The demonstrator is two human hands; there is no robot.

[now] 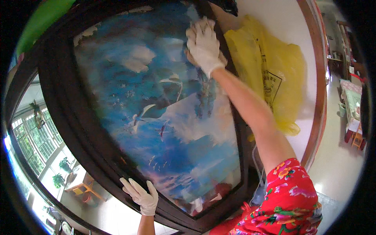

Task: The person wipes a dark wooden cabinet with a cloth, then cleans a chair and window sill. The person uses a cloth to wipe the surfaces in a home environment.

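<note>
My right hand (204, 44), in a white glove, presses on the upper right of a glossy picture panel (138, 97). The panel shows blue sky, clouds and white birds. Brownish patches stick out on both sides of that hand; whether they are a cloth or a reflection is unclear. Dark wood (88, 135) frames the panel. At the frame's lower left rail, my left hand (142, 196), gloved in white too, rests with its fingers spread and shows nothing in it.
A yellow plastic bag (282, 82) with printing hangs by the white wall, right of the frame. Below it runs a pale cable (258, 167). Beyond a wooden door jamb (318, 88) stands a cloth-covered table (351, 97). Windows (38, 141) and potted plants (64, 164) appear at left.
</note>
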